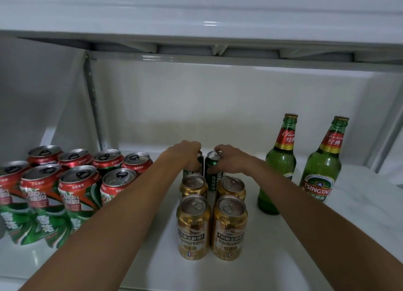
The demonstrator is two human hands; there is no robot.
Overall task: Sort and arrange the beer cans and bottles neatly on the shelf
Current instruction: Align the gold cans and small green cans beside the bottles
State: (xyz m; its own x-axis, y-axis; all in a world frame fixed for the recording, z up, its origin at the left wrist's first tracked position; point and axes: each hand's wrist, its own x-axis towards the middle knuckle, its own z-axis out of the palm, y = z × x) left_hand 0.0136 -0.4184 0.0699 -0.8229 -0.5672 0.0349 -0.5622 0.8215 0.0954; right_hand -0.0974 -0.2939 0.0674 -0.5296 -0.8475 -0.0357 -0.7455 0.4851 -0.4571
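Most of the sorting looks done. Take the gold cans (212, 216) as the marker: four of them stand in a tidy two-by-two block mid-shelf (359, 194). Well to their left the red cans (72, 181) sit grouped in rows, though a few at the front lean and could use straightening. To the right of the gold cans stand two green bottles (301, 164), upright and a little apart.

Directly behind the gold block, both hands are on the last pair. The left hand (188, 152) has its fingers curled over the top of one green can (193, 166); the right hand (226, 160) grips the other green can (212, 170) the same way. These two stand side by side, nearly touching. I'd say what's left is squaring them up behind the gold ones.
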